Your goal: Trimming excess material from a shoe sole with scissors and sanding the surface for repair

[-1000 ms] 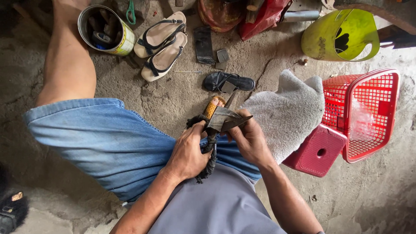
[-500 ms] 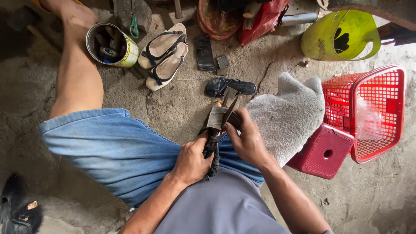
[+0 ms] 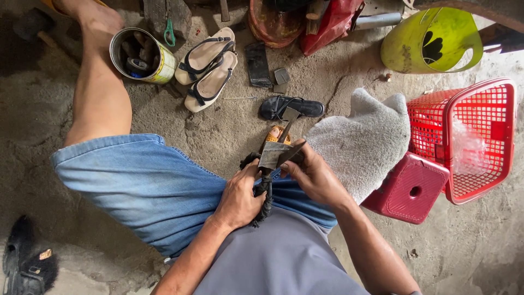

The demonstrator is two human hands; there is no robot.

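Sitting on the bare concrete floor (image 3: 229, 136), the person works over the lap with both hands close together. In the head view, the left hand (image 3: 237, 199) is wrapped around a dark, braided strap piece (image 3: 265, 191) that hangs down against the blue denim shorts (image 3: 142, 186); its fingers (image 3: 252, 170) are curled shut on the upper part of that piece. The right hand (image 3: 314, 177) sits just beside it, its fingers (image 3: 289, 164) pinching a flat grey blade (image 3: 274, 154) whose broad face lies across the top of the strap. The blade's far end points away from the body, toward the floor beyond the knees. Whether the blade's edge is actually cutting into the strap I cannot tell.

Right of the hands, a grey towel (image 3: 363, 142) lies draped over the person's right leg. Next to it stands a small red stool (image 3: 409, 188), and a red plastic basket (image 3: 475, 136) lies tipped on its side, touching the stool. Farther off, a yellow-green plastic container (image 3: 431, 41) rests on its side.

Ahead of the knees lies a single black sandal (image 3: 292, 107), and a pair of cream sandals with black straps (image 3: 210, 65) lies near a tin can (image 3: 143, 54) packed with dark odds and ends. A black furry slipper (image 3: 24, 262) sits at the lower left corner.
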